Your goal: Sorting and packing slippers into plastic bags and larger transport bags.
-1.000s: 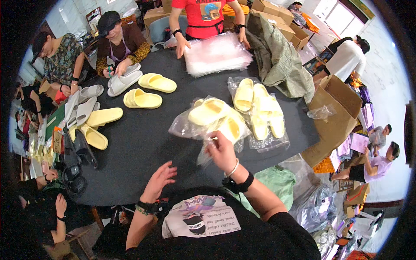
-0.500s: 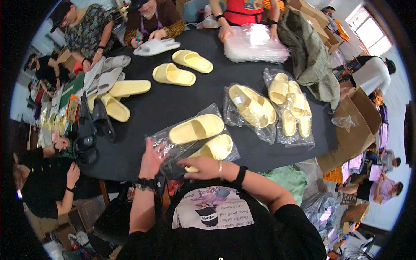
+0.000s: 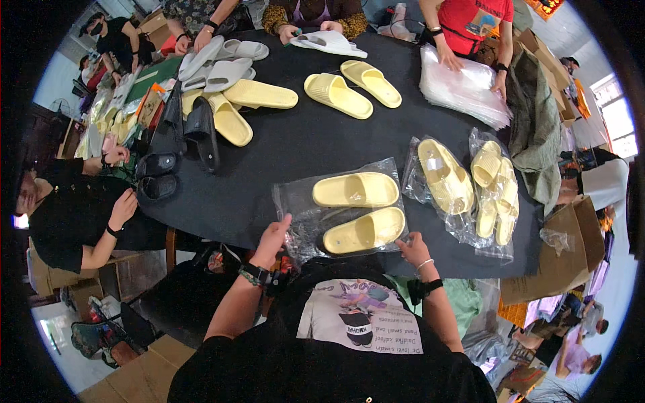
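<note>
A pair of pale yellow slippers lies side by side inside a clear plastic bag (image 3: 295,195) at the near edge of the dark table. The far slipper (image 3: 356,189) and the near slipper (image 3: 366,230) both point right. My left hand (image 3: 272,243) grips the left end of the bag, thumb up. At the bag's lower right corner, my right hand (image 3: 414,250) pinches the plastic close to the near slipper's toe. Right of this bag lie a bagged yellow pair (image 3: 447,178) and another bag of yellow slippers (image 3: 497,195).
Unbagged yellow slippers (image 3: 339,95), grey slippers (image 3: 228,74) and black slippers (image 3: 201,131) lie farther off on the table (image 3: 269,151). A co-worker's hands rest on a stack of clear bags (image 3: 463,87). An opened cardboard box (image 3: 564,248) stands right; another person sits left.
My right hand has moved from the near slipper to the bag's right corner. The near slipper now lies fully inside the bag, level with the other. The view has shifted left.
</note>
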A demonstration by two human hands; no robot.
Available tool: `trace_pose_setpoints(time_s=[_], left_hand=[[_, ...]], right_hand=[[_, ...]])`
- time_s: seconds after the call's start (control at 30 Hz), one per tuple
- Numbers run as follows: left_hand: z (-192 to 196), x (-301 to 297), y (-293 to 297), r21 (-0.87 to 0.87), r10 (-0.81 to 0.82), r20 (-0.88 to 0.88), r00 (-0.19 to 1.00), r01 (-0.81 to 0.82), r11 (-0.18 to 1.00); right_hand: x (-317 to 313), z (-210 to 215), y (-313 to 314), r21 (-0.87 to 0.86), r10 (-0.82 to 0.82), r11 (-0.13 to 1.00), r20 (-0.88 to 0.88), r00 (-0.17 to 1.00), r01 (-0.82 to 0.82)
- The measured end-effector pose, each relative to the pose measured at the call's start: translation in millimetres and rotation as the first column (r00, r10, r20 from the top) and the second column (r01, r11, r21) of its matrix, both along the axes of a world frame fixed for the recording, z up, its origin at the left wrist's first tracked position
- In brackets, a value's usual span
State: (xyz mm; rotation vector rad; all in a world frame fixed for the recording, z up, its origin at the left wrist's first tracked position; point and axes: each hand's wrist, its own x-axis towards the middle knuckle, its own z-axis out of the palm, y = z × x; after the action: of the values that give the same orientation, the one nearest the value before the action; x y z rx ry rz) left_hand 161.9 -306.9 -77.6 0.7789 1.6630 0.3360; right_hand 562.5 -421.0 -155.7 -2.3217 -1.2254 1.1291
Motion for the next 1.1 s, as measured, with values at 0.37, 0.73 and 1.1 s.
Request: trace_pose_setpoints(time_s=[0.37, 0.73, 1.1], left_hand=[[-4.6, -10.8, 65.3, 0.518, -0.132, 0.216, 0.968, 0.001, 0.855], [-1.8, -51.9, 64.4, 0.173, -0.03, 0.193, 0.981, -0.003, 0.985], [18.1, -61.1, 87.9, 0.074, -0.273, 0.333, 0.903, 0.264, 0.962]], right_hand=[[-28.9, -15.9, 28.2, 0.193, -0.166, 0.93, -0.538, 0.827, 0.312], [-57.1, -11.3, -3.2, 0.079, -0.142, 0.981, -0.323, 0.936, 0.176], [-28.5, 28.6, 56.3, 0.063, 0.235, 0.965, 0.209, 0.949, -0.253]])
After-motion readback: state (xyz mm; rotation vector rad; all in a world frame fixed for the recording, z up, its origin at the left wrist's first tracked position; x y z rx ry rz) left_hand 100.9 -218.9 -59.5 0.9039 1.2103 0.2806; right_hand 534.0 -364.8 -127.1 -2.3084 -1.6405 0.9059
